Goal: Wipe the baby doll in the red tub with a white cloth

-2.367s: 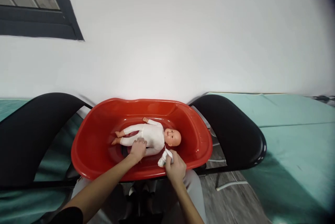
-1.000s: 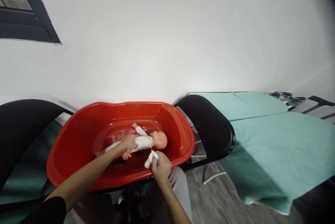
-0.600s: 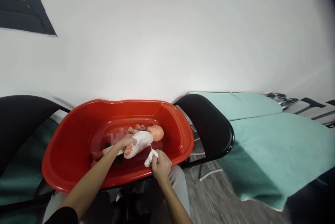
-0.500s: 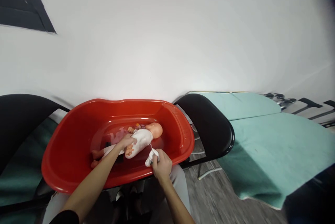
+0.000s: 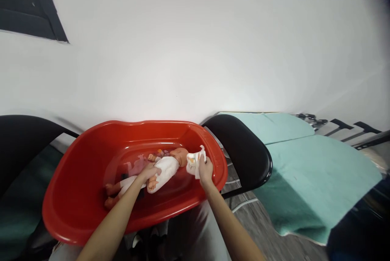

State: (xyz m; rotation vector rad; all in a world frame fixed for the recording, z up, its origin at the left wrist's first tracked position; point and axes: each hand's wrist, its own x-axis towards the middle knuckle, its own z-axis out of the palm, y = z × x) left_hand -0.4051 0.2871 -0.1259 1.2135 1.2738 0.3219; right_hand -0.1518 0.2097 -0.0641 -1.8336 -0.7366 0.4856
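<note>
A doll (image 5: 166, 173) lies back upward in a red tub (image 5: 76, 183).
Forearms reach over the near rim: the left hand (image 5: 149, 171) grips the doll's side, the right hand (image 5: 206, 169), raised, pinches a printed white cloth (image 5: 192, 162). Black chairs (image 5: 240, 151) flank the tub; beyond stands a white wall (image 5: 195, 49).

— What do we identify at the rear?
— We identify a white wall (image 5: 195, 57) and, upper left, a dark window frame (image 5: 33, 17).
— At right?
— We note a black panel (image 5: 240, 151), green sheeting (image 5: 310, 171) and grey flooring (image 5: 274, 240).
</note>
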